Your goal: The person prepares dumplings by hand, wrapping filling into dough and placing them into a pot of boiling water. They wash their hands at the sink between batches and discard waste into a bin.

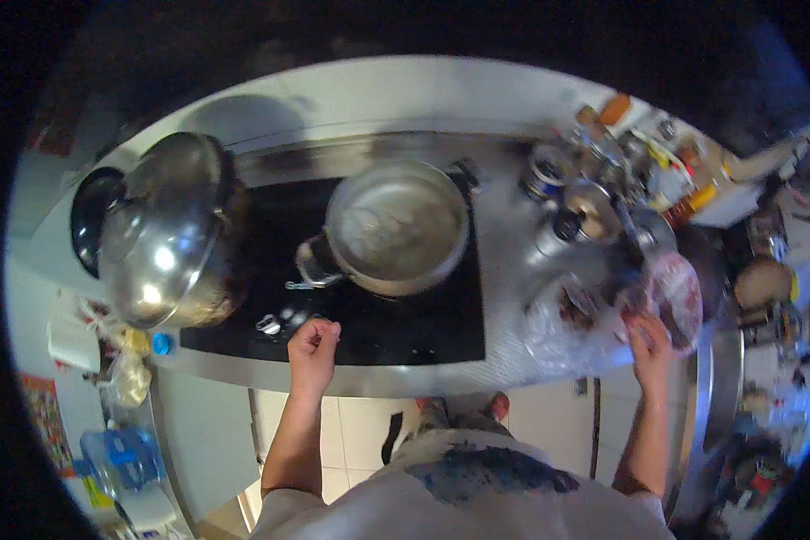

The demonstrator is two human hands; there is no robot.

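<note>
My left hand (314, 345) is curled, thumb against the fingers, above the front edge of the black glass cooktop (405, 337); whether it holds something small cannot be made out. A metal pot (397, 228) with pale, cloudy contents stands on the cooktop beyond it, its handle towards the left. At the right, my right hand (646, 337) is at the near left edge of a pinkish, blurred item (676, 297) that looks like a plastic bag or wrapped food; its fingertips touch or overlap it. A clear plastic bag (560, 331) with something dark inside lies left of that hand.
A large wok with a domed metal lid (158, 236) stands on the left. A small pan (590, 212), jars and bottles crowd the back right of the metal counter (506, 270). A blue cap (162, 344) lies by the left front edge; a blue plastic container (123, 459) is lower left.
</note>
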